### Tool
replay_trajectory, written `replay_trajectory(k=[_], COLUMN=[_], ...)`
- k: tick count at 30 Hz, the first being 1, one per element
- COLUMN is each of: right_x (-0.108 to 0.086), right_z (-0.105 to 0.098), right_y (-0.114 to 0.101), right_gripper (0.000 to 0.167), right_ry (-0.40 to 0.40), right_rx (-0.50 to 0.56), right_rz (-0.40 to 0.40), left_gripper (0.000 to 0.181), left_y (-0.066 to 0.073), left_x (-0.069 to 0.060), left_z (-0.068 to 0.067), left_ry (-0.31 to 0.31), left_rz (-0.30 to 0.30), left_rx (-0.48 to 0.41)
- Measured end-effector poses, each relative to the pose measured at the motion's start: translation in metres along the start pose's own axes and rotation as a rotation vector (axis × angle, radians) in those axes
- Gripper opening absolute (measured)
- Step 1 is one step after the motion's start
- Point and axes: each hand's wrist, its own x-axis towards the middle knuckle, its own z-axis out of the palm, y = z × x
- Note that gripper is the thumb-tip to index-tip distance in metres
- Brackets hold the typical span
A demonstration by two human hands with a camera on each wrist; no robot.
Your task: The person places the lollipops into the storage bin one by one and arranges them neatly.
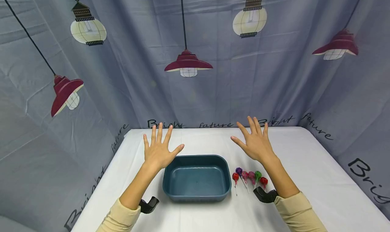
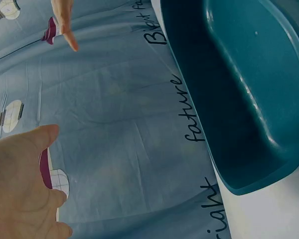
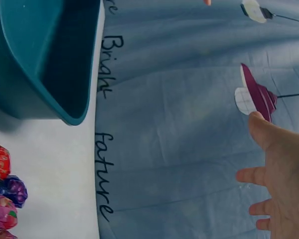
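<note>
Fingers spread, my left hand (image 1: 156, 154) hovers by the back left corner of a teal rectangular bin (image 1: 199, 179) and holds nothing. My right hand (image 1: 257, 144) is likewise spread and bare, raised behind a group of lollipops. The lollipops lie right of the bin, sticks toward me: a red lollipop (image 1: 235, 176), a purple lollipop (image 1: 239, 171), pink ones, a green lollipop (image 1: 258, 175) and another red lollipop (image 1: 263, 181). In the right wrist view, some wrapped heads, including a purple one (image 3: 14, 190), show at the left edge. The bin's visible inside holds nothing.
A white-covered table (image 1: 195, 218) carries the bin and lollipops. Behind it and along both sides hangs a grey-blue curtain (image 1: 195, 100) printed with lamps and lettering. Black wrist mounts (image 1: 148, 205) sit below both forearms.
</note>
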Motion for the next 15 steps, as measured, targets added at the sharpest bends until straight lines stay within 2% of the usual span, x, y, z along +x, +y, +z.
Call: replay_trajectory(k=[3, 6, 11, 13, 15], right_x=[-0.002, -0.007, -0.024, -0.032, -0.04], right_z=[0.0, -0.001, 0.002, 0.006, 0.011], right_y=[0.0, 0.001, 0.007, 0.011, 0.016], right_gripper=[0.07, 0.066, 0.047, 0.038, 0.031], right_ry=[-0.007, 0.011, 0.146, 0.211, 0.269], right_rx=[0.01, 0.05, 0.176, 0.242, 0.305], right_rz=[0.0, 0.005, 0.023, 0.042, 0.073], left_gripper=[0.082, 0.076, 0.051, 0.043, 0.039], left_y=[-0.001, -0.004, -0.013, -0.016, -0.02], left_x=[-0.001, -0.005, -0.015, -0.021, -0.026], left_z=[0.001, 0.005, 0.018, 0.026, 0.037], left_ry=[0.018, 0.097, 0.316, 0.371, 0.395], left_rz=[-0.004, -0.012, -0.003, 0.006, 0.014], left_rx=[-0.019, -0.079, -0.264, -0.345, -0.434])
